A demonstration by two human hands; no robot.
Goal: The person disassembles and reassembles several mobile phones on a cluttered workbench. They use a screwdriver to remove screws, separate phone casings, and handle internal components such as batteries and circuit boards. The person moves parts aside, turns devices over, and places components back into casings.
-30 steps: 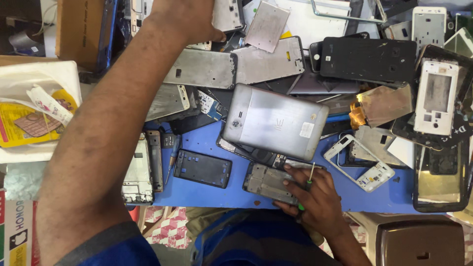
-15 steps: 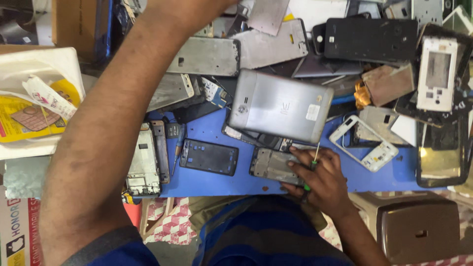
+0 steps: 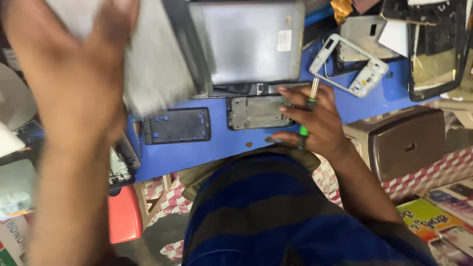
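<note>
Nearest the camera is the person's blue and grey striped shirt (image 3: pixel 276 212), with a red stool (image 3: pixel 124 215) low on the left and a brown box (image 3: pixel 401 143) on the right beside the blue counter (image 3: pixel 197 150).

The right hand (image 3: pixel 310 120) rests at the counter's near edge, fingers curled around a green-handled screwdriver (image 3: pixel 308 106), its fingertips (image 3: pixel 285 91) touching the right end of a grey phone frame (image 3: pixel 253 112) that lies flat on the counter. Just left of that frame lies a dark phone frame (image 3: pixel 177 125), apart from it.

The left hand (image 3: pixel 74 64) is raised close to the camera and blurred; its fingers are spread over a flat grey panel (image 3: pixel 152 69), which it seems to grip, though how tightly cannot be told.

Farther back, a silver tablet back cover (image 3: pixel 249 42) lies just beyond the grey frame. To its right sit a white phone bezel (image 3: pixel 367 79) and, at the far right, a dark-rimmed phone housing (image 3: pixel 433 59).
</note>
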